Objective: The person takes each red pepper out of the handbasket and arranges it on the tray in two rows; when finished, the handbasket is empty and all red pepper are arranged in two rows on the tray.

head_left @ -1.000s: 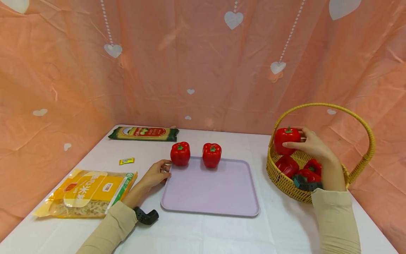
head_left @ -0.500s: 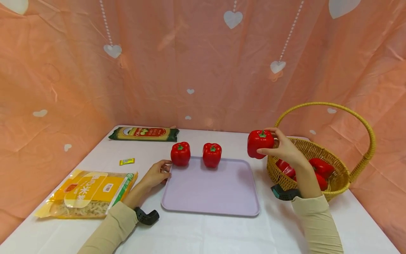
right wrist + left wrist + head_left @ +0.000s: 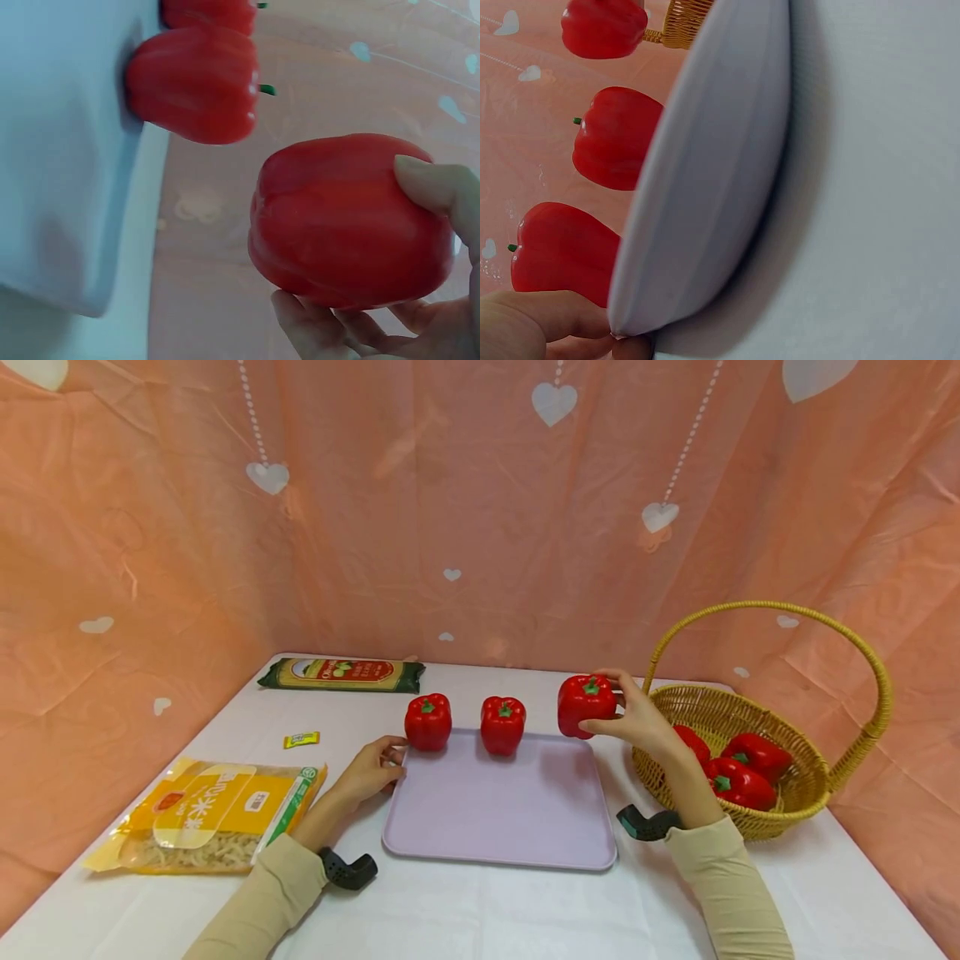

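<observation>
Pinching a raised red pepper (image 3: pixel 582 706) in the right hand (image 3: pixel 637 717) and the left rim of a lilac tray (image 3: pixel 498 814) in the left hand (image 3: pixel 367 770), with two upright peppers (image 3: pixel 503 725) between the hands and a wicker basket (image 3: pixel 697 703) right of the right hand.

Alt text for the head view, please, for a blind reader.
A person's right grip holds a red pepper by the back right corner of a tray; the left grip holds its left rim. Two peppers stand at the tray's back edge, three lie in a basket at right, with a yellow bag at left.
</observation>
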`<control>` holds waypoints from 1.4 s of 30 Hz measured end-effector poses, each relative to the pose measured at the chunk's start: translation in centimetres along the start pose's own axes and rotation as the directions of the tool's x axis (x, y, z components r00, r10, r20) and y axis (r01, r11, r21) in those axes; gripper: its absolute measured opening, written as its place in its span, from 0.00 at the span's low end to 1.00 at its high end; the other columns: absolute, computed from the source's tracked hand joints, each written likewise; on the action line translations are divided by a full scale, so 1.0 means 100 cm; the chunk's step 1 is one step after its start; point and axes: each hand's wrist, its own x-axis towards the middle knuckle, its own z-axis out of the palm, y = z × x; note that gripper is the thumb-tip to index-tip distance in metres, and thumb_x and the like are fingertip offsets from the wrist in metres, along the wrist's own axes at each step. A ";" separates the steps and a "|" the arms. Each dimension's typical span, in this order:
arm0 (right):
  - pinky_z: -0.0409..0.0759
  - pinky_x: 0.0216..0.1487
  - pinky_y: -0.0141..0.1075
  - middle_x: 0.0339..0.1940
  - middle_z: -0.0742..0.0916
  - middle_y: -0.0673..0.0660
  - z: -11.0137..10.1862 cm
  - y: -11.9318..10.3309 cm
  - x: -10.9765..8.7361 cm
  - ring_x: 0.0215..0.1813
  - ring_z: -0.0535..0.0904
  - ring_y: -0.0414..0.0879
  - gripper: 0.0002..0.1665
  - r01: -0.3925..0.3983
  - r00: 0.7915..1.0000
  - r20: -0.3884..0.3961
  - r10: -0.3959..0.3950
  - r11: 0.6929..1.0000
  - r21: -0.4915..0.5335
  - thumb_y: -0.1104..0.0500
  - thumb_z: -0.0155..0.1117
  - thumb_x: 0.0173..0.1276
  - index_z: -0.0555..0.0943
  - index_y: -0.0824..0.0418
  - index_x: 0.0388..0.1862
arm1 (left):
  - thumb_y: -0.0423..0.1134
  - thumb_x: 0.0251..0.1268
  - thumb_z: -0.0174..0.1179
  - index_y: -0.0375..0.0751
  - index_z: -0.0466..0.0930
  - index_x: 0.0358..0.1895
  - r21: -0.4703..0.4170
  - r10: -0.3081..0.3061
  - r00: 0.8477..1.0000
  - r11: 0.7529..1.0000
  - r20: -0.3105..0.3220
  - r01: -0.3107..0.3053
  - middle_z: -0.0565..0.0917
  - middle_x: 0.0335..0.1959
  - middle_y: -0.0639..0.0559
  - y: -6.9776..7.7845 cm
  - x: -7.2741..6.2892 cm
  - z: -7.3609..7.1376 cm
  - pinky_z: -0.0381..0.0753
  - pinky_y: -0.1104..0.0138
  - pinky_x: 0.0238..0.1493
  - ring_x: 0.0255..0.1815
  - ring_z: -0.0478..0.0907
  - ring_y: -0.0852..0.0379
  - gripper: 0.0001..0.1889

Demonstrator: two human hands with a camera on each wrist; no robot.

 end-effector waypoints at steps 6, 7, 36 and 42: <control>0.73 0.56 0.53 0.63 0.66 0.65 0.010 0.009 0.008 0.64 0.63 0.62 0.48 -0.031 1.000 -0.001 0.031 0.999 -0.039 0.61 0.71 0.53 0.54 0.61 0.67 | 0.26 0.58 0.55 0.31 0.65 0.62 0.001 0.013 1.000 1.000 0.006 -0.013 0.72 0.39 0.43 0.000 0.000 0.000 0.76 0.67 0.29 0.29 0.70 0.55 0.26; 0.72 0.56 0.53 0.63 0.66 0.65 0.012 0.011 0.009 0.64 0.63 0.61 0.48 -0.038 0.999 0.000 0.038 0.998 -0.048 0.61 0.71 0.53 0.54 0.61 0.67 | 0.25 0.58 0.55 0.31 0.65 0.62 0.001 0.015 1.000 1.000 0.007 -0.015 0.72 0.39 0.43 0.000 0.000 0.000 0.76 0.67 0.29 0.29 0.70 0.55 0.26; 0.67 0.60 0.55 0.60 0.71 0.69 0.027 0.042 0.019 0.61 0.66 0.64 0.46 -0.118 0.990 0.057 0.129 0.980 -0.158 0.60 0.71 0.52 0.56 0.66 0.64 | 0.25 0.57 0.54 0.31 0.65 0.62 -0.007 0.020 1.000 1.000 0.006 -0.020 0.72 0.39 0.43 0.000 0.000 -0.001 0.76 0.68 0.29 0.28 0.70 0.56 0.26; 0.68 0.59 0.55 0.61 0.68 0.69 0.029 0.044 0.020 0.62 0.66 0.64 0.47 -0.096 0.993 0.057 0.106 0.985 -0.144 0.60 0.71 0.52 0.55 0.64 0.66 | 0.25 0.58 0.55 0.31 0.65 0.62 -0.003 0.013 1.000 1.000 0.003 -0.013 0.72 0.39 0.43 0.000 0.000 -0.001 0.75 0.68 0.28 0.28 0.70 0.55 0.26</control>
